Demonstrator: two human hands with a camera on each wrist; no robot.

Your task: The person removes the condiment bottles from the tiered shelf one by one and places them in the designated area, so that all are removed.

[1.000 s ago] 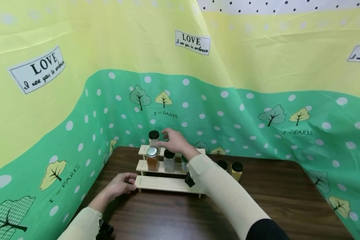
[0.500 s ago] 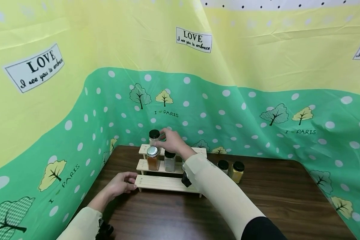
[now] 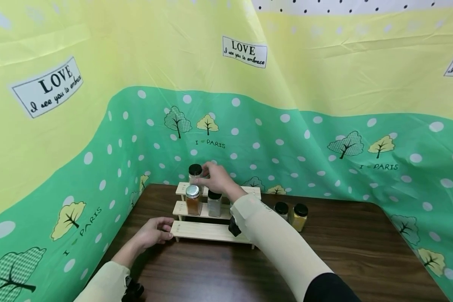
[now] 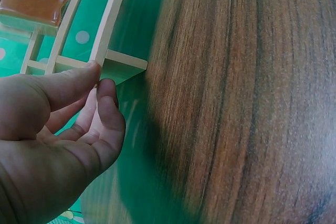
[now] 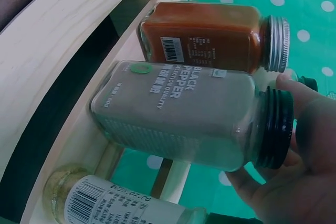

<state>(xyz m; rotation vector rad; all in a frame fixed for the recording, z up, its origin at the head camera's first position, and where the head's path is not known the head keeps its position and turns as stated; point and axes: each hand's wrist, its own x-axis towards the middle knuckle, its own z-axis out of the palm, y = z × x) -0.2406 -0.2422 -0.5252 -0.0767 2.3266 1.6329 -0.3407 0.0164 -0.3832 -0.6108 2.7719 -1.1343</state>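
Right hand (image 3: 219,179) and thumb closed on a black-lidded jar (image 3: 194,171), which stood upright at the left end of the top step of a wooden rack (image 3: 207,230). One second earlier those fingers were spread beside the lid, with a gap; by half a second ago they had already met the jar, and little changed after that. Just in front of this hand, one step lower, stood an orange-brown jar (image 3: 193,203) with a silver lid and, to its right, a black pepper jar (image 3: 214,205). A green-capped jar on that step, visible to the head camera a second before, was now behind the sleeve. Left hand (image 3: 154,233) pinched the left end of the lowest step, as earlier. Well right of the right hand, past its forearm, two more black-lidded jars (image 3: 299,218) stood on the table (image 3: 324,251).
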